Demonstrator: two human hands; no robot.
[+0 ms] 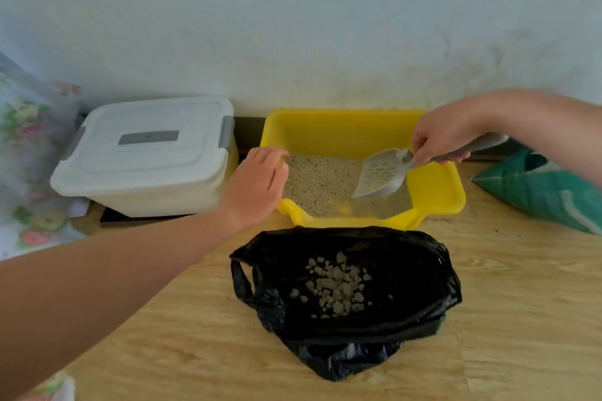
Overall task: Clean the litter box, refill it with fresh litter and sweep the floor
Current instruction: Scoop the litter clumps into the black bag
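Scoop [381, 174] handle is clamped in our right hand [439, 138], blade angled into the litter box [342, 132] at 3 o'clock. Our left hand [257, 182], fingers loose, appears to steady the 9 o'clock rim. The bag [420, 270] lies open at 6 o'clock, shortening each transfer.

A yellow plastic litter box [436, 192] stands on the light wooden floor [521, 319] against a white wall. The right hand [446, 140] grips the handle of a grey slotted plastic scoop [381, 176], whose blade is tilted down inside the box, beside the beige litter [312, 182]. The left hand [257, 185] is at the left rim, fingers nearly straight. In front of the box lies an open black plastic bag [407, 303] with pale clumps [335, 286] inside. A white lidded plastic storage box [146, 153] stands to the left, and a green sack [537, 192] to the right
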